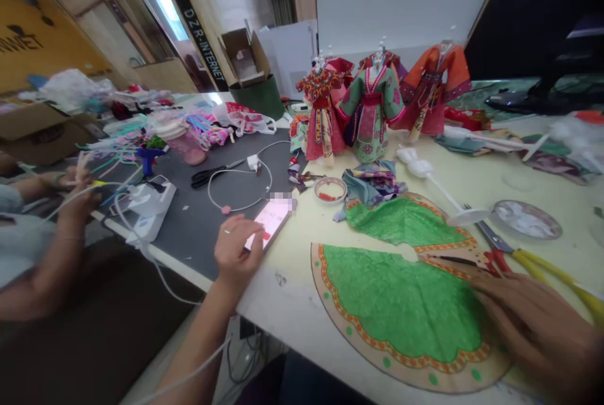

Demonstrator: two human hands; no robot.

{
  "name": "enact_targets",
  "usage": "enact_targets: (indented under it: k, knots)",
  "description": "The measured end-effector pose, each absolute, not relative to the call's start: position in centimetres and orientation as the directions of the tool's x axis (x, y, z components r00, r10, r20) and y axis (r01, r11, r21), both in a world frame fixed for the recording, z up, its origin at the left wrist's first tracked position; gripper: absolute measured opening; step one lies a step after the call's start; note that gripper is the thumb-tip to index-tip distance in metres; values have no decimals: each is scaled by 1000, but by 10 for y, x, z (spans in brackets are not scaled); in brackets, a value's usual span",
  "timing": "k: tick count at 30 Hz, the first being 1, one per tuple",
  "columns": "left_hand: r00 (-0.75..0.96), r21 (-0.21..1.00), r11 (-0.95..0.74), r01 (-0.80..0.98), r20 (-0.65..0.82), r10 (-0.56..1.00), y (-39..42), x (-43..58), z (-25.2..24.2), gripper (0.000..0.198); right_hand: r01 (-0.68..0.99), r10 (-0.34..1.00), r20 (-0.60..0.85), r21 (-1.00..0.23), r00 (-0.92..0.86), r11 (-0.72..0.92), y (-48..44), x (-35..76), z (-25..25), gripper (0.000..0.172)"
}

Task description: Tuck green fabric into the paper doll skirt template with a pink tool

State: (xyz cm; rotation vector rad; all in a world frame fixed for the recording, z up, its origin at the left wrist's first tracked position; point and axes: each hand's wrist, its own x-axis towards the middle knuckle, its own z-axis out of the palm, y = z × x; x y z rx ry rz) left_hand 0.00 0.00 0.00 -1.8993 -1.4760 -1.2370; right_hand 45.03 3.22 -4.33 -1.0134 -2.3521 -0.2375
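Observation:
My left hand (pixel 236 249) rests on a phone (pixel 272 219) with a lit pink screen at the seam between a grey mat and the cream table; its fingers are curled on the phone's near edge. My right hand (pixel 533 320) lies flat with its fingers stretched out on the right edge of a large green fan-shaped paper skirt piece (pixel 401 304) with an orange patterned border. A second, smaller green piece (pixel 401 219) lies just behind it.
Three dressed paper dolls (pixel 372 109) stand at the back. Yellow-handled scissors (pixel 528 257), a small tin (pixel 330 190), a round lid (pixel 527 219), black scissors (pixel 212 173) and a charger cable (pixel 245 204) lie around. Another person's hands (pixel 75 194) work at the left.

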Motion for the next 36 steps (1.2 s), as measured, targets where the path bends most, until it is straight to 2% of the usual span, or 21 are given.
enact_targets:
  k: [2, 4, 7, 9, 12, 15, 17, 20, 24, 26, 31, 34, 36]
  knots:
    - [136, 180, -448, 875, 799, 586, -6, 22, 4, 13, 691, 578, 579, -33, -575, 722, 32, 446, -38, 23]
    - [331, 187, -622, 761, 712, 620, -12, 51, 7, 15, 650, 529, 599, -20, -601, 760, 28, 436, -29, 22]
    - [631, 197, -761, 618, 453, 630, -19, 90, 9, 16, 566, 471, 570, -13, -673, 824, 16, 418, -15, 20]
    - [723, 181, -791, 585, 326, 609, -21, 107, 7, 19, 542, 475, 496, -10, -727, 840, 5, 409, -10, 21]
    - [747, 156, -783, 601, 238, 621, -22, 117, 3, 21, 602, 535, 420, 34, -733, 798, -6, 408, -13, 27]
    - [733, 143, -766, 627, 226, 642, -24, 118, -1, 22, 746, 649, 428, 97, -629, 659, -7, 417, -25, 41]
    - [726, 146, -762, 631, 235, 647, -25, 118, -3, 24, 796, 705, 397, 124, -588, 593, -3, 423, -32, 43]
    - [715, 147, -754, 641, 242, 655, -28, 118, -6, 25, 806, 753, 290, 159, -590, 570, 6, 429, -37, 32]
    - [708, 139, -743, 655, 230, 668, -31, 122, -8, 27, 758, 729, 209, 200, -652, 621, 21, 434, -33, 19]
    - [717, 143, -746, 651, 208, 666, -34, 129, -6, 27, 739, 707, 216, 224, -673, 635, 32, 435, -28, 21]
    - [810, 175, -819, 546, 139, 570, -43, 152, 10, 28, 793, 740, 291, 289, -606, 536, 50, 425, -8, 25]
    - [837, 179, -842, 510, 121, 533, -42, 156, 20, 28, 815, 712, 396, 300, -579, 496, 46, 417, 2, 25]
    - [827, 156, -834, 530, 122, 548, -38, 154, 22, 26, 804, 658, 468, 272, -590, 529, 37, 413, 5, 24]
